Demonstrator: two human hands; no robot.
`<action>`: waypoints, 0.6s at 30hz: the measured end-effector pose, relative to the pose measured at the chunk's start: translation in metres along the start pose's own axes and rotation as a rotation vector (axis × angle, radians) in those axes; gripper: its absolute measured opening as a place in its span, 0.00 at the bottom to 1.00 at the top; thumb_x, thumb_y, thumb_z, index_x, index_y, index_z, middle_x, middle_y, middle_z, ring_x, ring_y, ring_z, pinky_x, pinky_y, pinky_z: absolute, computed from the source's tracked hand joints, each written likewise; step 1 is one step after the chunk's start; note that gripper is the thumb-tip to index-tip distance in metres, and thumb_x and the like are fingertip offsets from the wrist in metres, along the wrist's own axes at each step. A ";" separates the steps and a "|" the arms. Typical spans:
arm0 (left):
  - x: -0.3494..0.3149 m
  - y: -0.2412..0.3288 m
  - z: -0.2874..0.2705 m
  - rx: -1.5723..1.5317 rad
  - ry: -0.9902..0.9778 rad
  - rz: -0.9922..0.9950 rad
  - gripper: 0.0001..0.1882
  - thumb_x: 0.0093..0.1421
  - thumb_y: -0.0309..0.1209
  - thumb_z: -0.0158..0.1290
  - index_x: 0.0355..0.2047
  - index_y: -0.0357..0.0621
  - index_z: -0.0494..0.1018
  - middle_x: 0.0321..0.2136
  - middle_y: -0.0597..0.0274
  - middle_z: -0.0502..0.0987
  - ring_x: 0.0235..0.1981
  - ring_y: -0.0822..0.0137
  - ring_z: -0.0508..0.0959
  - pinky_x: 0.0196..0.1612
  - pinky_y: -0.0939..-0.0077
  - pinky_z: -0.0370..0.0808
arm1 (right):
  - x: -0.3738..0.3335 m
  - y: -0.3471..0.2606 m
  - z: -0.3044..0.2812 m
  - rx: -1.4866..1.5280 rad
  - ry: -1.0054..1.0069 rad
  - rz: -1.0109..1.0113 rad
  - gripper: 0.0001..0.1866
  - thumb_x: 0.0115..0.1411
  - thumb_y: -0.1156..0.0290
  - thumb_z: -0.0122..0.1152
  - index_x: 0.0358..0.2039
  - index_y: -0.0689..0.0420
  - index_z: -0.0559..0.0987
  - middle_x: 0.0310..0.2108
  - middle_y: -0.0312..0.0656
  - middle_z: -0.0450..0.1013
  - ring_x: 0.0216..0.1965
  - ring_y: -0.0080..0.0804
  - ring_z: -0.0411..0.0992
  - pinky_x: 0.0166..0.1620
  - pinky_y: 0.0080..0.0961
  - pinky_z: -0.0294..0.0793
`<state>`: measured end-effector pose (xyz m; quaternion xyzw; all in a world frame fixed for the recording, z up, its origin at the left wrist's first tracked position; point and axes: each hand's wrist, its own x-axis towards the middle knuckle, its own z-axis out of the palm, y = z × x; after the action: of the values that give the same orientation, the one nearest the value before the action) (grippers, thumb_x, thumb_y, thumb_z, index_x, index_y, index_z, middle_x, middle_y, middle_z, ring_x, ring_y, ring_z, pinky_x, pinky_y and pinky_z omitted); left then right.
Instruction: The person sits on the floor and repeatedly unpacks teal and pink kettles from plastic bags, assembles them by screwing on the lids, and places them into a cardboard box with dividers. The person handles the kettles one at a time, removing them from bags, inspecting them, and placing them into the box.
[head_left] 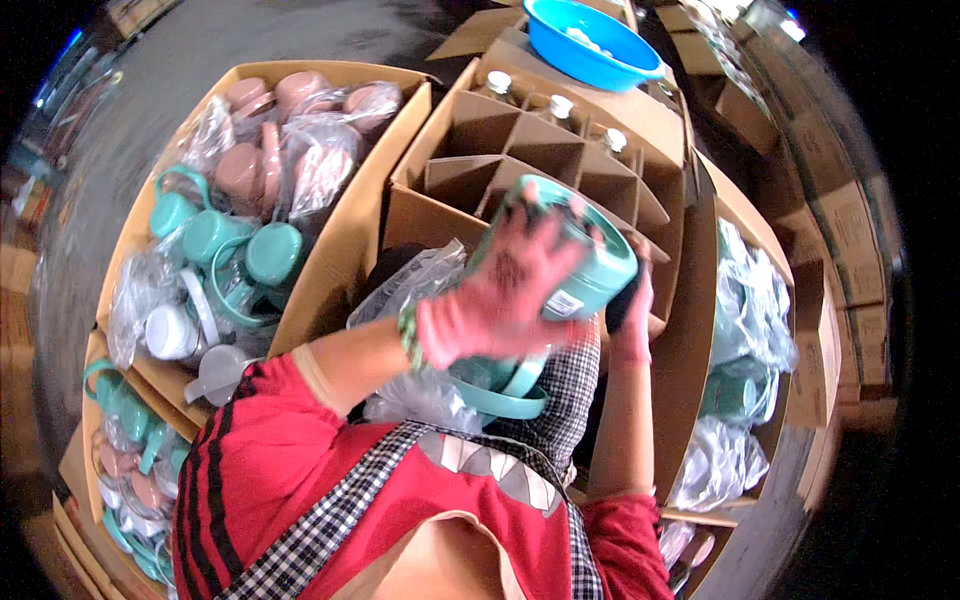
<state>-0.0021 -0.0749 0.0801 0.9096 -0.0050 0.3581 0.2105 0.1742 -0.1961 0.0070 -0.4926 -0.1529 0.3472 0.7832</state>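
Note:
A large teal jug (606, 262) is tilted over my lap, with a small white label on its side. A teal strap handle (505, 402) hangs at its lower end. My left hand (510, 275), in a pink glove with dark patches, lies across the jug with its fingers curled over the surface, blurred by motion. My right hand (636, 310), also gloved, grips the jug's right side; most of its fingers are hidden behind it. Clear plastic wrap (425, 400) lies beside the jug on my lap.
Ahead stands a carton with cardboard dividers (560, 150), white-capped bottles (558, 108) along its far row. A blue basin (590, 50) sits beyond. Cartons to the left hold pink lids (240, 170) and teal lids (212, 237). Another carton (790, 330) on the right holds plastic-wrapped teal items.

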 end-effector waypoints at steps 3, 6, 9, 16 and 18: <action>0.003 -0.031 0.009 -0.553 0.316 -0.146 0.24 0.51 0.44 0.45 0.42 0.41 0.64 0.41 0.49 0.65 0.46 0.54 0.64 0.50 0.67 0.59 | -0.009 0.005 0.038 -0.148 0.018 -0.198 0.26 0.58 0.50 0.36 0.48 0.59 0.60 0.41 0.40 0.64 0.43 0.26 0.62 0.48 0.24 0.58; 0.011 -0.080 0.007 -0.775 -0.042 -0.612 0.19 0.52 0.38 0.45 0.40 0.38 0.64 0.36 0.47 0.67 0.40 0.55 0.68 0.44 0.72 0.63 | -0.035 -0.009 0.070 -0.593 0.038 -0.323 0.25 0.59 0.53 0.38 0.46 0.62 0.62 0.40 0.40 0.65 0.41 0.24 0.63 0.46 0.23 0.61; 0.008 0.000 0.000 -0.165 0.101 0.055 0.27 0.47 0.47 0.48 0.39 0.38 0.64 0.38 0.49 0.67 0.41 0.52 0.67 0.48 0.64 0.59 | 0.013 -0.005 -0.009 -0.212 0.130 -0.100 0.23 0.59 0.53 0.36 0.35 0.62 0.67 0.31 0.42 0.69 0.32 0.24 0.67 0.41 0.25 0.67; 0.018 -0.005 -0.004 0.047 -0.041 0.012 0.20 0.57 0.39 0.38 0.44 0.39 0.63 0.44 0.51 0.65 0.47 0.59 0.65 0.49 0.72 0.60 | 0.027 -0.003 -0.010 -0.063 -0.041 0.038 0.27 0.58 0.51 0.40 0.49 0.60 0.63 0.41 0.42 0.64 0.43 0.24 0.59 0.47 0.23 0.56; 0.020 -0.004 -0.003 -0.149 0.075 -0.066 0.20 0.56 0.39 0.40 0.45 0.40 0.63 0.44 0.49 0.64 0.48 0.56 0.64 0.51 0.70 0.58 | 0.022 -0.003 -0.007 -0.249 0.026 -0.094 0.26 0.58 0.50 0.37 0.45 0.61 0.64 0.38 0.43 0.66 0.39 0.26 0.64 0.43 0.22 0.62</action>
<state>0.0108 -0.0670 0.0936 0.8770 0.0060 0.3834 0.2895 0.1954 -0.1863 0.0035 -0.5828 -0.2077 0.2821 0.7332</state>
